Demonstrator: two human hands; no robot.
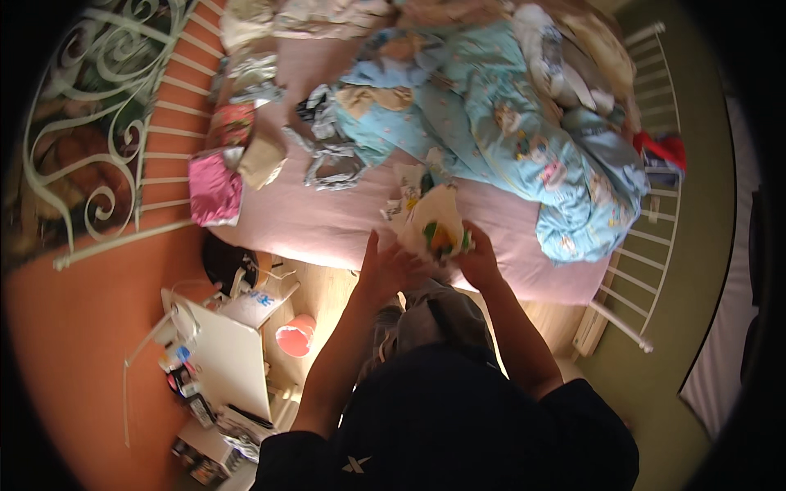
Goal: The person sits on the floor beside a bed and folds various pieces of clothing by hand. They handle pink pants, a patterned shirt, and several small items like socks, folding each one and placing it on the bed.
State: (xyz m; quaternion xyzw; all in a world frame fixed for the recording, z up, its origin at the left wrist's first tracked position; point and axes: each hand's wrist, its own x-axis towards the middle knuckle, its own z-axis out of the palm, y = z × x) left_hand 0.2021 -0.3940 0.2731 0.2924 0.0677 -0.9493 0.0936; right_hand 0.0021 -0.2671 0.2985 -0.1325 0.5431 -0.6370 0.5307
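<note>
My right hand (480, 256) holds a white printed garment (435, 215) with green and yellow patches by its right side, above the near edge of the bed. At the garment's lower left, my left hand (390, 265) has its fingers spread; whether it touches the cloth is unclear because of blur. Beyond the hands, grey striped cloth (334, 166) lies on the pink bed sheet (295, 215). A crumpled light-blue quilt (509, 141) with cartoon figures covers the right part of the bed.
Folded clothes, among them a pink one (215, 187) and a beige one (263, 161), lie along the left side. White metal bed rails (654, 215) stand at both ends. A white desk (227, 356) and a pink bin (296, 336) are at lower left.
</note>
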